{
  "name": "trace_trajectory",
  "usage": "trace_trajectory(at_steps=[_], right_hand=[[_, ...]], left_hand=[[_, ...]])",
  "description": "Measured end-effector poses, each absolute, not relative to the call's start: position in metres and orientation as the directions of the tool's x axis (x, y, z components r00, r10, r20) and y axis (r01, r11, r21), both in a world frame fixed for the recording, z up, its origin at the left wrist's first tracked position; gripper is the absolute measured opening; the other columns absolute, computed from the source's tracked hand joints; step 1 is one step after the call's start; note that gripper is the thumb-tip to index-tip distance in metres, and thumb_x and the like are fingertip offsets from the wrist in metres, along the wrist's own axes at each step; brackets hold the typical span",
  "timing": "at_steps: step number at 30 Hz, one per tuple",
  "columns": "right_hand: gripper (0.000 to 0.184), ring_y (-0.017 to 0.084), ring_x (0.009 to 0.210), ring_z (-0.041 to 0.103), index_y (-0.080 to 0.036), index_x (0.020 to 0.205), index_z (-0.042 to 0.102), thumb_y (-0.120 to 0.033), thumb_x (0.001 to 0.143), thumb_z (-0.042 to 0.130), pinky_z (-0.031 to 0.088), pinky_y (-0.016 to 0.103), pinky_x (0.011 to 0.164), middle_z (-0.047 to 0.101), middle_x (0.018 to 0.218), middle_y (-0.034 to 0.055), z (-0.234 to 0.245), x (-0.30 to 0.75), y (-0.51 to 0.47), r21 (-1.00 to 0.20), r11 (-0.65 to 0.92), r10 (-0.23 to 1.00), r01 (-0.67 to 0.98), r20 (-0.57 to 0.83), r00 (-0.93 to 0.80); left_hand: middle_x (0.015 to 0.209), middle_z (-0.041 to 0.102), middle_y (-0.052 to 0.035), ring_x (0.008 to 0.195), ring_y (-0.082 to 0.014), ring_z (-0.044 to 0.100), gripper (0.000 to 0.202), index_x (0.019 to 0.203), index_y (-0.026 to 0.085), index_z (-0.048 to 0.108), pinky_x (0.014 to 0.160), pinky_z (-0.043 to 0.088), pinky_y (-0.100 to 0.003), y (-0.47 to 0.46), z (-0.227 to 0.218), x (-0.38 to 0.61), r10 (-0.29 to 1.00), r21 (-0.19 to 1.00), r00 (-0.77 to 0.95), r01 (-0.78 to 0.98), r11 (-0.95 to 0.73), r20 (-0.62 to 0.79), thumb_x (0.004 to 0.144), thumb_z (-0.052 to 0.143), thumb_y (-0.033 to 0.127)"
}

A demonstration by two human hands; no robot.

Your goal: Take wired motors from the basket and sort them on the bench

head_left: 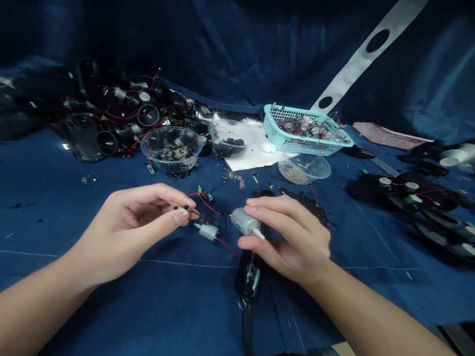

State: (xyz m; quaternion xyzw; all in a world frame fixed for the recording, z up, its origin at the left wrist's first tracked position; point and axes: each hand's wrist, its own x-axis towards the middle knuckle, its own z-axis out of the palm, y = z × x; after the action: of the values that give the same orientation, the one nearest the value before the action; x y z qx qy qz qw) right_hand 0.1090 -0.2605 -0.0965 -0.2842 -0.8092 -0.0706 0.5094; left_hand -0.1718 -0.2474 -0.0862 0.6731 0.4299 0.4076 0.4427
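Observation:
My right hand [293,227] grips a small silver electric motor [243,220] between thumb and fingers, its white shaft tip pointing toward me. Thumb and fingertips of my left hand [133,225] pinch a tiny dark part [187,208]; its exact kind is too small to tell. Just right of those fingertips, a second silver motor [208,232] lies on the blue cloth with red wire attached. Small green circuit boards [210,197] with red wires are behind it. Beneath my right hand, partly covered, lies a black corded tool [249,277] that looks like an electric screwdriver.
Clear plastic bowls hold small screws [293,174] and dark parts [233,142]. A light blue basket [308,143] of wired parts stands behind. Black housings pile up at the left [83,136] and right [393,190]. Loose screws [235,178] lie mid-cloth; a pink tray [389,136] sits back right.

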Motion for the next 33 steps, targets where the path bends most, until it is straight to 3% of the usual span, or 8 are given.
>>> trace_trajectory(at_steps=[3,7,10,13,16,23,27,33], right_hand=[[0.030,0.018,0.096,0.080,-0.017,0.113,0.073,-0.040,0.095,0.077,0.069,0.031,0.082,0.081,0.106,0.0106,-0.098,0.108,-0.261,-0.219,0.838,0.415,0.500,0.850,-0.324],[0.026,0.018,0.097,0.082,-0.019,0.114,0.064,-0.042,0.104,0.064,0.070,0.032,0.083,0.082,0.112,0.0108,-0.105,0.102,-0.262,-0.586,0.781,0.621,0.215,0.763,-0.178],[0.024,0.015,0.084,0.082,-0.021,0.112,0.058,-0.043,0.105,0.062,0.068,0.026,0.071,0.082,0.096,0.0060,-0.110,0.098,-0.259,-0.750,0.660,0.748,-0.040,0.661,-0.068],[0.031,0.013,0.070,0.077,-0.021,0.104,0.057,-0.051,0.101,0.065,0.064,0.023,0.063,0.078,0.078,0.0019,-0.111,0.098,-0.254,-0.792,0.605,0.794,-0.085,0.607,0.000],[0.035,0.012,0.065,0.074,-0.022,0.102,0.056,-0.055,0.099,0.067,0.063,0.022,0.060,0.075,0.075,0.0004,-0.109,0.101,-0.249,-0.812,0.581,0.814,-0.057,0.582,0.005],[0.036,0.010,0.063,0.073,-0.021,0.104,0.059,-0.056,0.098,0.068,0.060,0.020,0.058,0.073,0.074,-0.0007,-0.115,0.106,-0.246,-0.783,0.620,0.785,0.059,0.619,-0.025],[0.035,0.008,0.066,0.072,-0.021,0.108,0.065,-0.051,0.093,0.077,0.060,0.019,0.064,0.076,0.081,-0.0015,-0.116,0.108,-0.246,-0.746,0.654,0.756,0.125,0.641,-0.131],[0.023,0.006,0.075,0.072,-0.017,0.089,0.068,-0.029,0.085,0.088,0.056,0.016,0.071,0.077,0.085,-0.0012,-0.106,0.107,-0.249,-0.554,0.742,0.663,0.377,0.693,-0.285]], left_hand=[[0.091,0.081,-0.0007,0.076,-0.0173,0.075,0.008,0.100,0.035,0.082,0.064,0.061,-0.025,-0.249,-0.086,-0.168,0.922,0.911,0.311,0.264,-0.316,0.230,0.093,0.079,0.038],[0.078,0.074,0.0013,0.065,-0.0128,0.065,0.012,0.102,0.035,0.083,0.057,0.051,-0.025,-0.251,-0.076,-0.165,0.796,0.717,0.418,0.371,-0.590,0.438,0.091,0.081,0.030],[0.082,0.074,0.0020,0.070,-0.0128,0.065,0.023,0.108,0.034,0.083,0.062,0.050,-0.025,-0.246,-0.063,-0.176,0.715,0.573,0.454,0.429,-0.698,0.531,0.086,0.087,0.030],[0.089,0.076,0.0019,0.076,-0.0134,0.065,0.017,0.106,0.031,0.082,0.071,0.050,-0.025,-0.234,-0.056,-0.194,0.743,0.501,0.339,0.572,-0.650,0.577,0.089,0.082,0.037],[0.096,0.079,-0.0003,0.083,-0.0165,0.069,0.020,0.105,0.027,0.082,0.078,0.051,-0.026,-0.220,-0.062,-0.205,0.820,0.510,0.302,0.664,-0.547,0.486,0.095,0.072,0.041],[0.112,0.080,-0.0009,0.102,-0.0203,0.072,0.021,0.107,0.028,0.083,0.095,0.055,-0.029,-0.215,-0.081,-0.192,0.801,0.571,0.551,0.588,-0.573,0.235,0.098,0.068,0.039],[0.103,0.080,0.0001,0.095,-0.0192,0.072,0.015,0.100,0.028,0.083,0.087,0.057,-0.028,-0.214,-0.085,-0.190,0.773,0.559,0.569,0.558,-0.613,0.279,0.096,0.071,0.036],[0.093,0.081,0.0006,0.080,-0.0163,0.072,0.020,0.097,0.027,0.083,0.073,0.056,-0.023,-0.213,-0.087,-0.189,0.817,0.603,0.516,0.575,-0.552,0.256,0.096,0.071,0.043]])
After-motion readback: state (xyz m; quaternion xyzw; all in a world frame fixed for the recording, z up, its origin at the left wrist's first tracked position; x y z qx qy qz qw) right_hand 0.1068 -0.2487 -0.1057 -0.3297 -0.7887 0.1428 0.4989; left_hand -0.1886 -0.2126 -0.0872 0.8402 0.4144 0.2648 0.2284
